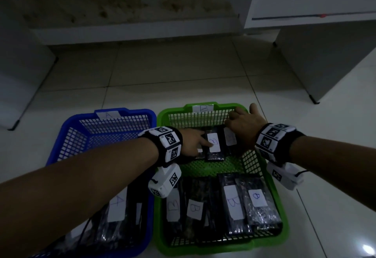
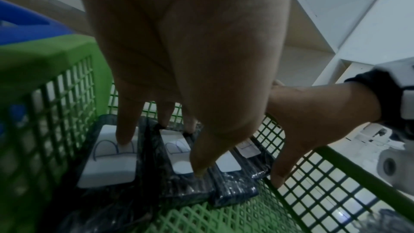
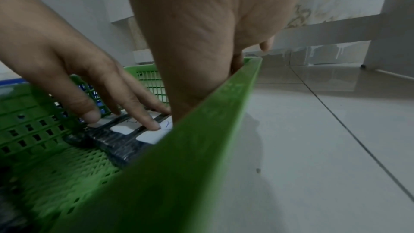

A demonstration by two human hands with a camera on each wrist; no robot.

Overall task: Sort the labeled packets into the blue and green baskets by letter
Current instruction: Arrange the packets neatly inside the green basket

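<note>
The packets (image 1: 214, 143) lie flat in a row at the far end of the green basket (image 1: 262, 168), each a dark, glossy, film-wrapped bar with a white "B" label; they look light, fairly stiff and likely slippery. The left hand (image 1: 193, 142) presses straight, released fingers on their tops, while the right hand (image 1: 245, 127) rests with loose fingers at the row's right end, grasping nothing. A pinch across a packet's long edges should hold better than one on the slick faces.
</note>
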